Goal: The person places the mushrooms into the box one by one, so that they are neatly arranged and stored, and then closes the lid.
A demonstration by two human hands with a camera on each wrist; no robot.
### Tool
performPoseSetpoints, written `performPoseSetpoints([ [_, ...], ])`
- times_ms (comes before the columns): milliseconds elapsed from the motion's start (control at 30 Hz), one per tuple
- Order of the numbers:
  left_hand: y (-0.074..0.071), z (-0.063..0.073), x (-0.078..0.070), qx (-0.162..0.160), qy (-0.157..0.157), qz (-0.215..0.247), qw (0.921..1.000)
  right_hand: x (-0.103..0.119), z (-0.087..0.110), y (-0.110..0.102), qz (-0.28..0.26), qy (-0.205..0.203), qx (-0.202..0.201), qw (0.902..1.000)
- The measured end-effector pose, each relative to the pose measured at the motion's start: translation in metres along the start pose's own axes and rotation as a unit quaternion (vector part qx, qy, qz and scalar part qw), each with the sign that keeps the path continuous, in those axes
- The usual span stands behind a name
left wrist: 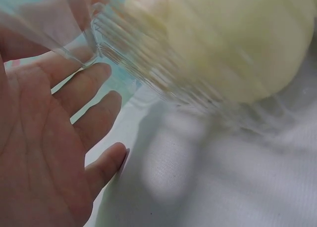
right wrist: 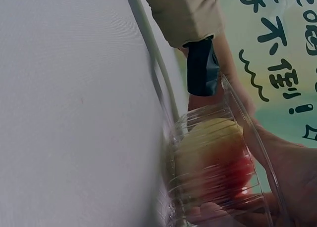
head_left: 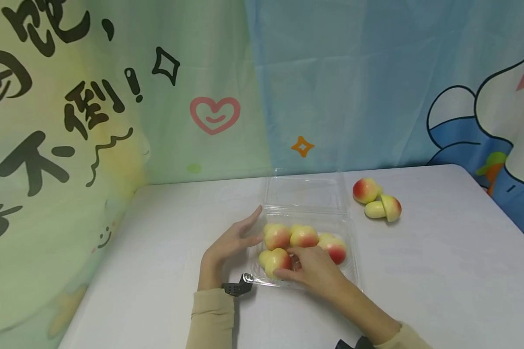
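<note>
A clear plastic clamshell box (head_left: 352,271) lies with its lid (head_left: 305,191) folded back. Inside it are several toy mushrooms with pale yellow stems and red-and-yellow caps. The right hand (head_left: 320,271) reaches over the front rim and pinches the front-left mushroom (head_left: 276,262) between thumb and fingers. In the right wrist view that mushroom (right wrist: 213,160) shows through the ribbed wall. Fingers extended, the left hand (head_left: 233,240) rests along the box's left side. Its loosely spread fingers (left wrist: 101,118) lie by the ribbed plastic in the left wrist view.
To the right of the box, two more toy mushrooms (head_left: 390,208) lie close together on the white tabletop (head_left: 436,271). A printed curtain (head_left: 353,87) hangs behind the table and along its left side. Dark wrist straps (head_left: 237,288) sit below both hands.
</note>
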State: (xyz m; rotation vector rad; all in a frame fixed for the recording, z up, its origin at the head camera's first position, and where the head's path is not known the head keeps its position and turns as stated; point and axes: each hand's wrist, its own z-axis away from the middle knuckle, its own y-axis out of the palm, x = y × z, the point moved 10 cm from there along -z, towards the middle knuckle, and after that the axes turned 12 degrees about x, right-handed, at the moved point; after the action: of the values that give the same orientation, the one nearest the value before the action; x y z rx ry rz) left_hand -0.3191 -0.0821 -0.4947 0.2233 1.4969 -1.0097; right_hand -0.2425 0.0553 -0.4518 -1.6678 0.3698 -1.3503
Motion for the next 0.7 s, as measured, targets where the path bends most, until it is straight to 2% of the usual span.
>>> performPoseSetpoints([
  [167, 0.0, -0.001, 0.001, 0.0, -0.003, -0.014, 0.9999, -0.004, -0.001, 0.002, 0.0, 0.03, 0.001, 0.9995],
  [400, -0.002, 0.0, 0.0, -0.004, -0.004, -0.018, 0.9998, -0.005, -0.003, 0.002, -0.003, 0.039, 0.001, 0.9992],
  [633, -0.001, -0.002, 0.006, 0.004, -0.014, -0.021, 0.9997, -0.015, 0.001, -0.002, -0.05, 0.089, 0.029, 0.9943],
  [700, -0.001, -0.001, 0.006, 0.004, -0.017, -0.021, 0.9996, -0.016, 0.001, -0.003, -0.051, 0.092, 0.036, 0.9938],
])
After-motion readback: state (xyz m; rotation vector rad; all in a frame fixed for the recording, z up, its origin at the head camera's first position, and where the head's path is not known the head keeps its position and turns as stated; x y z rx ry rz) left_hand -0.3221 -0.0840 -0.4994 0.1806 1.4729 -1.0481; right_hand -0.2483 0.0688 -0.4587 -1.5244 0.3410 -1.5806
